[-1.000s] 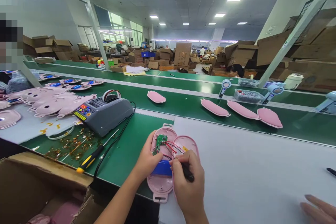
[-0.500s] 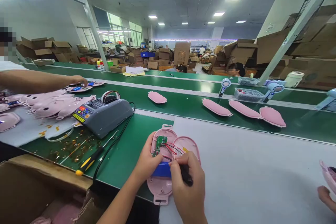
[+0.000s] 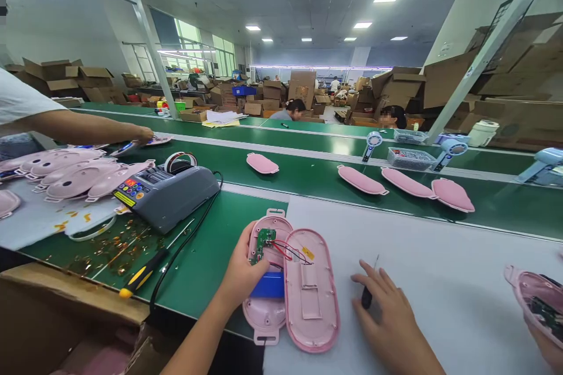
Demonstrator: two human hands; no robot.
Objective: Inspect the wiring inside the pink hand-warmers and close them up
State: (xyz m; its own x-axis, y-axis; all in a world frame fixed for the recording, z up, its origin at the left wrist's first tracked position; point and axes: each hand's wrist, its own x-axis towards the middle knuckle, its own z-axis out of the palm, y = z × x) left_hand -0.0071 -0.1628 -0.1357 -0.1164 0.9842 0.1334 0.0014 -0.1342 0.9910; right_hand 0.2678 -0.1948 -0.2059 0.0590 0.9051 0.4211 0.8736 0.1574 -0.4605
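Note:
My left hand (image 3: 245,269) is closed on the left edge of an open pink plastic casing (image 3: 268,319), thumb over its inside. In that half sit a green circuit board (image 3: 265,240) and a blue battery pack (image 3: 269,285). Red and black wires run to the other pink half (image 3: 323,319), which lies inner side up beside it, with a yellow tape piece (image 3: 308,253) on it. Over the white mat, my right hand (image 3: 389,310) has its fingers spread. Under them is a small tool with a black handle (image 3: 366,297) and thin metal shaft, partly hidden.
Left of me are a grey tape dispenser (image 3: 176,196), a yellow-black screwdriver (image 3: 143,272) and a pile of pink casings (image 3: 74,179). A co-worker's arm (image 3: 92,128) reaches in there. Pink shells (image 3: 263,163) lie on the green belt. At right, another hand holds a casing (image 3: 534,299).
My right hand has moved from the wires out to the right, over the mat, its fingers spreading from around the black-handled tool. The casing stays in my left hand.

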